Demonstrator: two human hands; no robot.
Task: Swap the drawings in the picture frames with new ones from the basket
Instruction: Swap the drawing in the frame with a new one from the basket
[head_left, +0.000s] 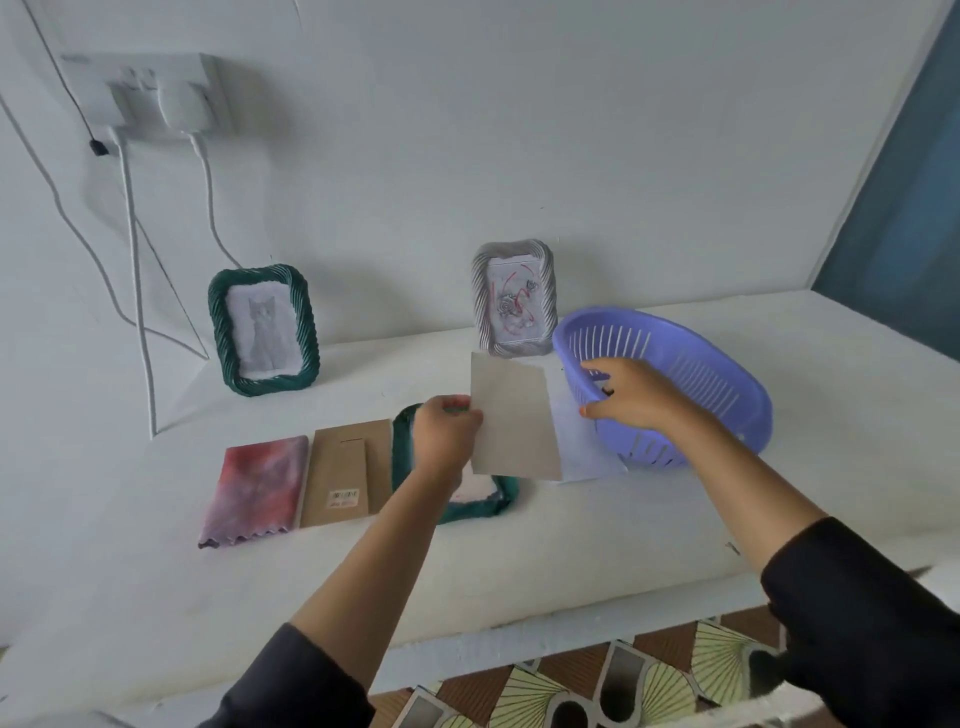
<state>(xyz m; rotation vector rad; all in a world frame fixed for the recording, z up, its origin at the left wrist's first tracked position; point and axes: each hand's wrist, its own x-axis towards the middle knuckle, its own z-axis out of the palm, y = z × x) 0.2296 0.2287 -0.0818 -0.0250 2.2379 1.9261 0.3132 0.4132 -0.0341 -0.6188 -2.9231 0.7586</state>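
Left hand: the left hand (449, 426) pinches a plain grey paper sheet (514, 421) by its left edge, its fingers curled round it. The sheet is lifted off the white worktop (571, 545), just above the opened frame, probably so it can be lined up with the opening.
Right hand: the right hand (634, 397) reaches over the near rim of the lilac slotted plastic basket (691, 374). Its thumb is outside the wall and its fingers inside, so it seems to grip the rim and tip the basket towards the person.
Opened frame: a dark green rope-twist picture frame (483, 509) lies face down below the left hand. Its back is off, which suits loading it flat.
Backing: the brown cardboard back panel with fold-out stand (345, 473) lies just left of that frame, within easy reach for refitting.
Loose sheet: a white paper sheet (576, 447) lies flat between the frame and the basket, partly under the grey one.
Standing frames: a green twisted frame with a cat drawing (265, 332) and a grey-white twisted frame with a red-scribbled drawing (514, 299) stand against the wall, apparently not yet opened.
Cloth: a folded red-and-purple cloth (254, 488) lies beside the backing.
Writing: only a small barcode sticker on the backing, too small to read. The side of the grey sheet facing the camera is blank.
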